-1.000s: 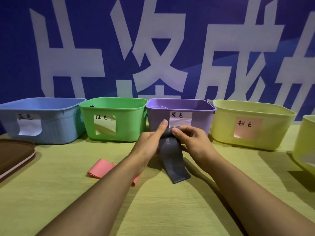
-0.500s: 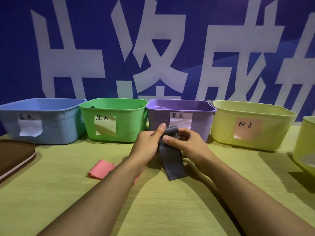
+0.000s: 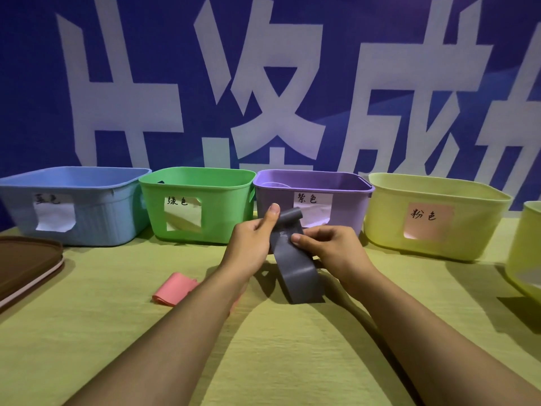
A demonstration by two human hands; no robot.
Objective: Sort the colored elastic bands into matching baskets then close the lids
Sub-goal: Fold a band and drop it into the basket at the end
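Both hands have hold of the grey band (image 3: 295,259): the left hand (image 3: 251,244) pinches its upper part with the thumb up along the edge, and the right hand (image 3: 330,247) grips it a little lower, fingers curled round the strip. The band is up off the table (image 3: 263,361) in front of the purple basket (image 3: 345,206), its top end curling over and its lower end hanging down to the cloth or just above it; I can't tell whether it touches.

Running along the row: a brown lid (image 3: 26,259) lies flat at the far left, then the blue basket (image 3: 87,206), the green basket (image 3: 216,206), the purple one, the yellow basket with a pink label (image 3: 468,224), and the edge of another yellow basket (image 3: 527,253) at the far right. All stand open, each with a handwritten paper label. A pink band (image 3: 172,291) lies on the table, partly under the left forearm.

The step in hand looks like readying this band for a drop. To do it well, I'd say gather the loose tail up first so it doesn't drag or catch on a rim, then carry it clear over the wall before letting go. Grey matches none of the visible basket colours plainly, so reading the labels is worth a moment; the purple one is nearest in tone. The pink band can wait for the pink-labelled basket.
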